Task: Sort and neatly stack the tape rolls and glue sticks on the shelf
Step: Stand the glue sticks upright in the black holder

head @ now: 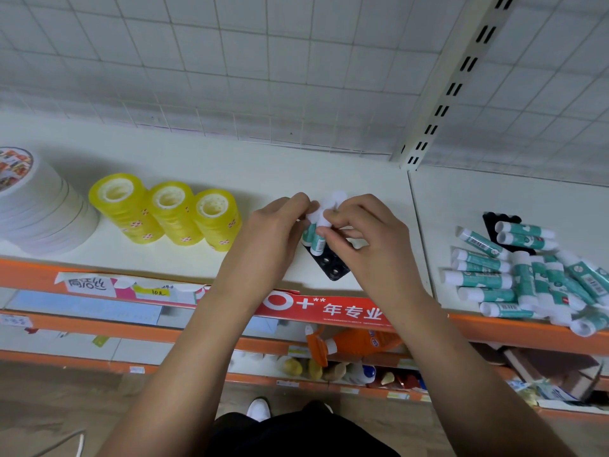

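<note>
At the far left of the shelf (230, 159) a stack of wide white tape rolls (46, 209) stands squared up, with a printed label on top. Just beside it are three columns of yellow tape rolls (171, 216), set in a row and touching one another, each column straight. From where I stand, the tape looks sorted and finished.

In the middle the person's two hands meet over a black holder tray (334, 267) with round sockets, which lies askew near the shelf's front edge. The left hand (276, 225) has its fingers curled against a small cluster of upright glue sticks (315, 241). The right hand (365, 232) pinches the same cluster at the white caps from the other side, so both hands are clamped on it. The sticks stand at the tray's far end. I cannot tell whether they sit in sockets, because the hands cover their bases. The near sockets are bare.

To the right, past the seam in the shelf, lies the bulk of the work. A pile of loose glue sticks (534, 282) is heaped crosswise and reaches out over the orange front rail (494, 328). Behind the pile a second black tray (492, 225) carries two sticks lying flat, not standing.

I would say the glue sticks are barely begun. Only the few sticks in hand are being placed, and nearly the whole heap has yet to be stood up and ordered.
</note>
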`<state>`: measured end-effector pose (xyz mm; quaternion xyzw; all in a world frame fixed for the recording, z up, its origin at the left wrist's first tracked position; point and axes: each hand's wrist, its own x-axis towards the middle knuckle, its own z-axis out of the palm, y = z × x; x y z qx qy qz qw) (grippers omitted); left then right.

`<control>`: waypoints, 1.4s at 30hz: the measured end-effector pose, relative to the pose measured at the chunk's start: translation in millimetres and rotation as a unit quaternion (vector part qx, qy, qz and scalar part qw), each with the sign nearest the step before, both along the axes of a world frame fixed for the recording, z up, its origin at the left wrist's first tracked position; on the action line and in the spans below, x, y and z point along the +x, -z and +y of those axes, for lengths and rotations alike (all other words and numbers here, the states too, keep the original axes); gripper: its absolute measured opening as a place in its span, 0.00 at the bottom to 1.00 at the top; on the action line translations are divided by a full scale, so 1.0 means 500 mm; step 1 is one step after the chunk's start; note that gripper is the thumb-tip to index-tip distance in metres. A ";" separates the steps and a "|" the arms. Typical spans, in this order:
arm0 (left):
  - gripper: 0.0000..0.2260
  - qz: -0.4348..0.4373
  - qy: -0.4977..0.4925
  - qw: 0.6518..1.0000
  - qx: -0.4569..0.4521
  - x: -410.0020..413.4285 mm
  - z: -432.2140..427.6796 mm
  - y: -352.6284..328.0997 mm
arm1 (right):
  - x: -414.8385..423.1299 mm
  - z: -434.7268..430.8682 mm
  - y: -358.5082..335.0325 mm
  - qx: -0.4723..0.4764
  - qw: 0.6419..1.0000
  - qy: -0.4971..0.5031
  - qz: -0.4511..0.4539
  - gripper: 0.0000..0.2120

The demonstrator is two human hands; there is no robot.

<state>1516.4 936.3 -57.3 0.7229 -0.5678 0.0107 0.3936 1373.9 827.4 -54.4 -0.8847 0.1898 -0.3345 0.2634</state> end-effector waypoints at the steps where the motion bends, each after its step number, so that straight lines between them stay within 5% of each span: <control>1: 0.07 -0.003 -0.001 1.000 -0.001 0.000 -0.001 0.000 | 0.000 0.002 0.000 0.000 1.000 0.004 0.000 0.06; 16: 0.10 0.016 0.010 1.000 -0.003 0.005 -0.003 0.001 | 0.015 0.030 0.020 0.057 0.997 0.013 -0.052 0.05; 23: 0.15 0.043 0.010 0.998 0.044 0.015 -0.015 -0.025 | 0.017 0.043 -0.017 0.111 0.991 0.064 0.026 0.20; 28: 0.18 0.000 0.010 0.999 0.043 0.020 -0.008 -0.027 | -0.014 0.008 -0.048 0.019 0.991 0.131 0.022 0.11; 34: 0.14 -0.074 -0.001 0.997 0.002 0.009 -0.002 -0.041 | -0.007 -0.035 -0.034 -0.085 0.986 0.082 0.117 0.12; 42: 0.09 -0.114 0.016 0.993 0.020 0.021 -0.014 -0.043 | 0.002 -0.044 -0.046 -0.055 0.987 0.063 0.140 0.10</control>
